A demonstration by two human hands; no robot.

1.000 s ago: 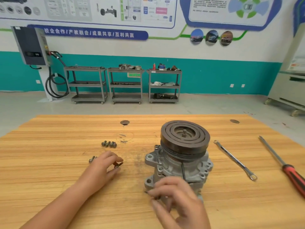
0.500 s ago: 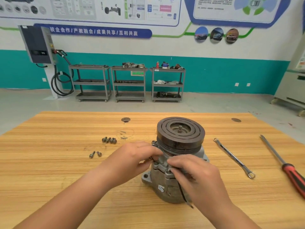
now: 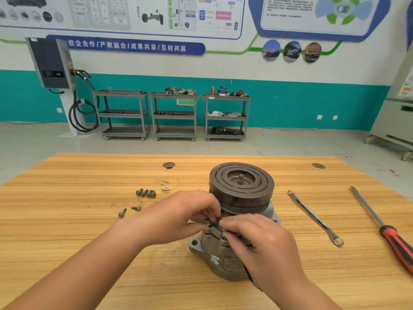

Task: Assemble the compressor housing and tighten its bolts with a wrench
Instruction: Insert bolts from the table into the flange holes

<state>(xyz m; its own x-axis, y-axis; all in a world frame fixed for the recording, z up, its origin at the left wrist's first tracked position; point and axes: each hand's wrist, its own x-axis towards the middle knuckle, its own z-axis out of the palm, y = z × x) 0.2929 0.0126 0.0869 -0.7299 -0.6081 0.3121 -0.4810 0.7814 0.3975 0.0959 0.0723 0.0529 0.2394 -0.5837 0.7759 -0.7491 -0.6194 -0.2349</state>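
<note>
At frame centre, the left hand (image 3: 178, 217) and right hand (image 3: 257, 240) pinch small bolts into the upright grey metal compressor housing (image 3: 220, 258), apparently hand-starting them; next likely comes the slim silver wrench (image 3: 315, 217) lying at right.

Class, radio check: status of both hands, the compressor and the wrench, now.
Left hand and right hand pinching small fittings at compressor flange. Wrench untouched on table. Nothing blocking.

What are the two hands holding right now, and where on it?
Both the left hand and right hand pinch small bolts at the bracket on the grey metal compressor housing, just below its dark pulley.
</note>
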